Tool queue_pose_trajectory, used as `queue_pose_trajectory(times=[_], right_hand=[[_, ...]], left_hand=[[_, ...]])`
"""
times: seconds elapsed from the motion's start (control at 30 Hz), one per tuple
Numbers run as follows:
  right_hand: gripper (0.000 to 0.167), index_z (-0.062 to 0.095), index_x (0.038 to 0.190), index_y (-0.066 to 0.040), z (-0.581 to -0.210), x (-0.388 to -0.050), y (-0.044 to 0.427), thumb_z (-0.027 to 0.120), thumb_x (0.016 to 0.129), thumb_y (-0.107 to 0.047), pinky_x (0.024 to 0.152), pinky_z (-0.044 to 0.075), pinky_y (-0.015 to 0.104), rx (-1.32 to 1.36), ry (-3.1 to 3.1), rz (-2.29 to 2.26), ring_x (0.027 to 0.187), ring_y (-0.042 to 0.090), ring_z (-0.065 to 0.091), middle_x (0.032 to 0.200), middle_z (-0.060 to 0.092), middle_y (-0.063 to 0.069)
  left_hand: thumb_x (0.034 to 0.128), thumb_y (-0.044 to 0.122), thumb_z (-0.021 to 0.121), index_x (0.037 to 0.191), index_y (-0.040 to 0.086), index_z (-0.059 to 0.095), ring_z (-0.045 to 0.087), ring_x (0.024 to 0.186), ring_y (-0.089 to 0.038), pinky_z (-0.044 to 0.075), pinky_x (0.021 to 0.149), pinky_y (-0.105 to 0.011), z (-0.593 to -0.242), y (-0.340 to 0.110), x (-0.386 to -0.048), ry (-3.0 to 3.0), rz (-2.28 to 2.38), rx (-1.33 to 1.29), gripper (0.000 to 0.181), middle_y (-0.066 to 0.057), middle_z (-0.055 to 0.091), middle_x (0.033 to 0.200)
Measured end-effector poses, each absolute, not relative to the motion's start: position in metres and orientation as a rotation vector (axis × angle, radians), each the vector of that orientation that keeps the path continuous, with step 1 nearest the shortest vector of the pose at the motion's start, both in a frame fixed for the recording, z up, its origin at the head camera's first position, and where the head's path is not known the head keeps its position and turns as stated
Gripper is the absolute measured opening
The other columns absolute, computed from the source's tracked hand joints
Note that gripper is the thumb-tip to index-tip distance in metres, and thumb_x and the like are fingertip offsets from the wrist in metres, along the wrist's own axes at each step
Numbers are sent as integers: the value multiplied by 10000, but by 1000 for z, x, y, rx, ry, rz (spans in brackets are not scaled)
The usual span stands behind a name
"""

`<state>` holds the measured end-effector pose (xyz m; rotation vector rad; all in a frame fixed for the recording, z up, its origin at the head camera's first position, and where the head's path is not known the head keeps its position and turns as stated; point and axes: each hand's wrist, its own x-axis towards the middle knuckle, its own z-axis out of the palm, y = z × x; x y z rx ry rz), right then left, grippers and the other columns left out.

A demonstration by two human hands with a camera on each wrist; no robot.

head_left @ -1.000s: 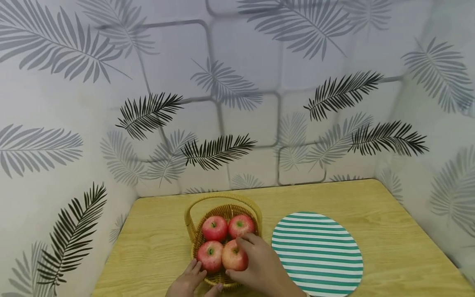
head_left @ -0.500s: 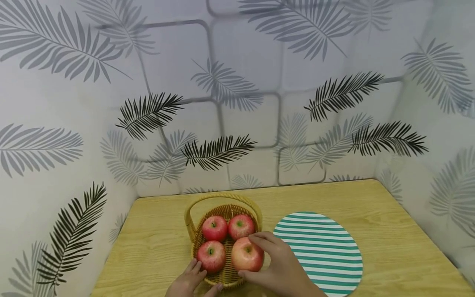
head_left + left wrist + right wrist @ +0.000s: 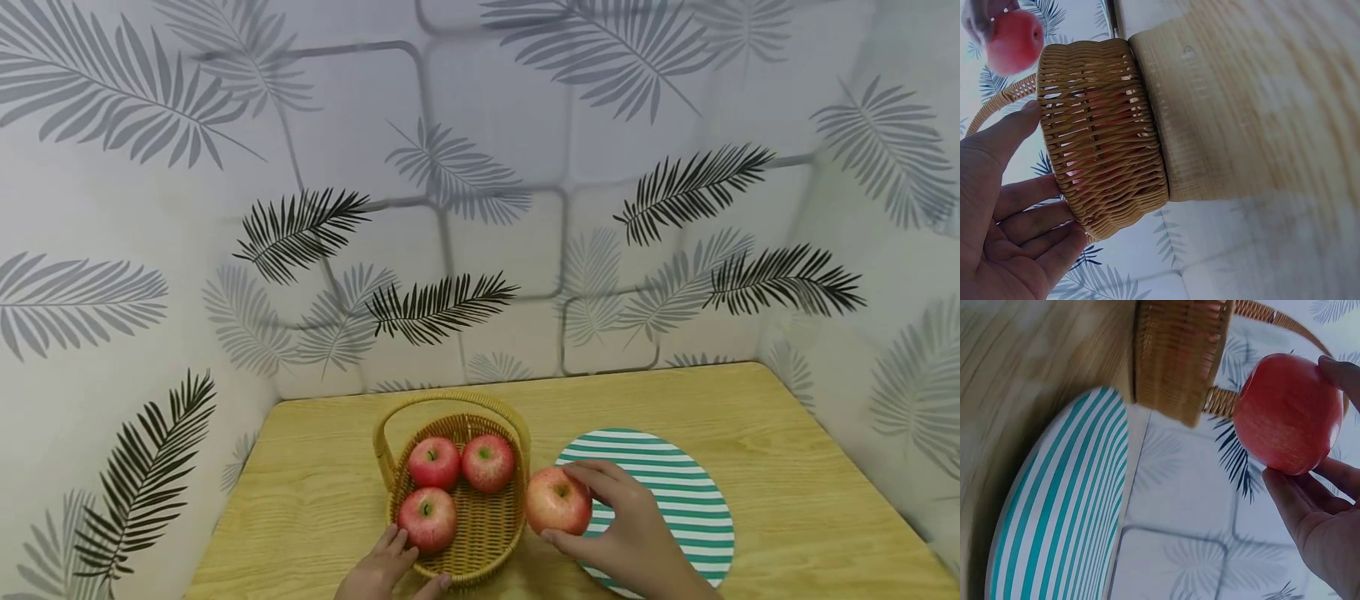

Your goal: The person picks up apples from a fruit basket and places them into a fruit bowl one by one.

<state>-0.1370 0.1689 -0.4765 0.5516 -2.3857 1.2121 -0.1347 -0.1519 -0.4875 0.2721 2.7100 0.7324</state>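
Apple (image 3: 557, 502) moved rightward past basket (image 3: 480, 533) rim | right fingers (image 3: 602, 481) hold it

Bare hands (image 3: 630, 527), slender fingers (image 3: 1032, 195), rounded fingertips (image 3: 1032, 107); bare right wrist (image 3: 671, 573).

No readable text, label, brand, number or sign in any view; only printed pattern, no lettering.
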Motion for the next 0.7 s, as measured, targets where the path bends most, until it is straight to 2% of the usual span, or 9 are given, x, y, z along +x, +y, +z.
queue_pose_trajectory(times=[0.13,0.4,0.7], right_hand=[[619,691,1190,-205,-483,-145,185,922,668,-445,764,600,227,464,-2398,1141,1028,85,657,1180,659,-87],[650,710,1155,-145,-497,-167,206,949,626,-438,742,598,231,328,-2427,1080,1001,126,659,1143,677,-66],[677,709,1148,-98,-509,-186,221,937,633,-473,707,602,271,240,-2510,1015,961,173,651,1142,675,7]], left_hand=[[909,608,607,1245,-85,652,363,1418,-502,374,1083,-650,-488,-152,-134,2702,730,267,771,-322,515,1424],[909,600,618,1240,-88,653,364,1418,-501,374,1083,-650,-485,-152,-133,2692,754,248,765,-325,513,1424],[916,574,612,1238,-94,652,372,1412,-504,384,1080,-638,-483,-151,-134,2701,719,265,742,-329,517,1417]])
